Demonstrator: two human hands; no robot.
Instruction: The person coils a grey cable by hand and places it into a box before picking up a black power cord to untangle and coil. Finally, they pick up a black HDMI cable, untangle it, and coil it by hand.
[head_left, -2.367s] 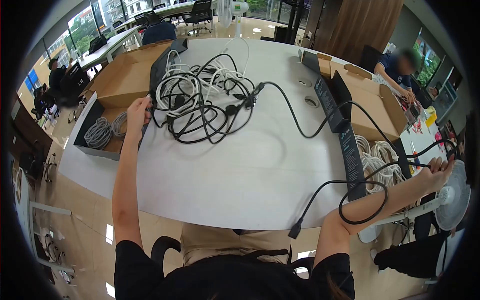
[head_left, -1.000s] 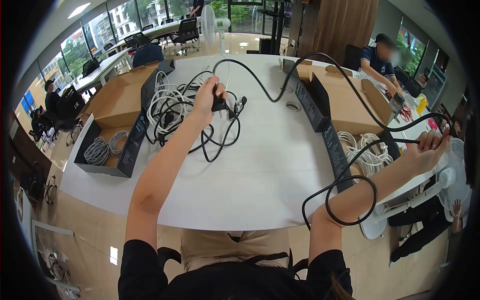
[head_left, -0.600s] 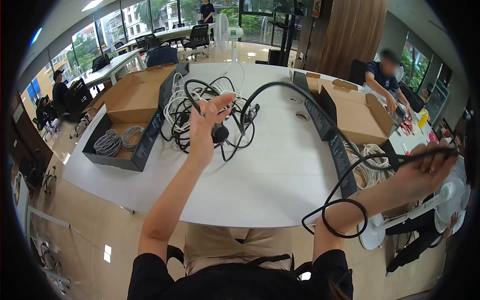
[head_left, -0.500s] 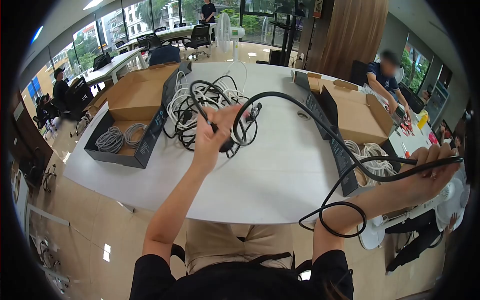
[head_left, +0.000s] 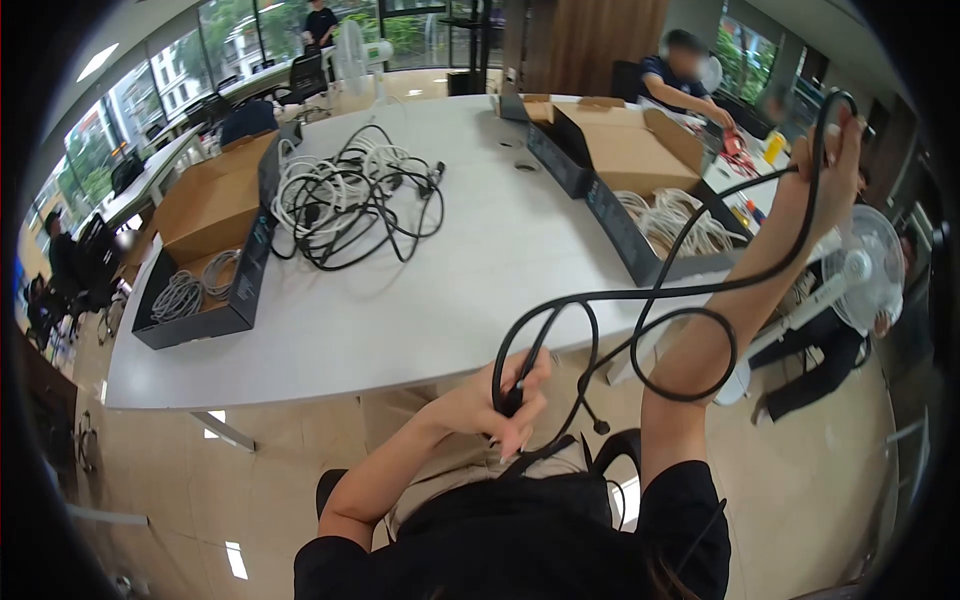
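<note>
A long black cable (head_left: 640,294) stretches between my two hands in loose loops. My left hand (head_left: 500,400), in front of the table's near edge, is closed around a section near a thick black connector. Raised at the far right, my right hand (head_left: 832,160) grips the cable where it bends into a loop. One loop hangs in front of my right forearm, and a small plug end (head_left: 601,427) dangles beside my left hand. On the table lies a tangled pile of black and white cables (head_left: 350,205), apart from both hands.
On the white table (head_left: 470,290), an open dark box (head_left: 205,332) at left holds coiled grey cables (head_left: 178,297). Another open box (head_left: 615,228) at right holds white cables (head_left: 670,220). A fan (head_left: 865,265) stands at right. Across the table a person (head_left: 680,85) handles red items.
My left hand has moved from beside the pile toward my body, bringing the cable with it. My right hand has risen. The view has shifted, and the pile now lies apart from my hands.
</note>
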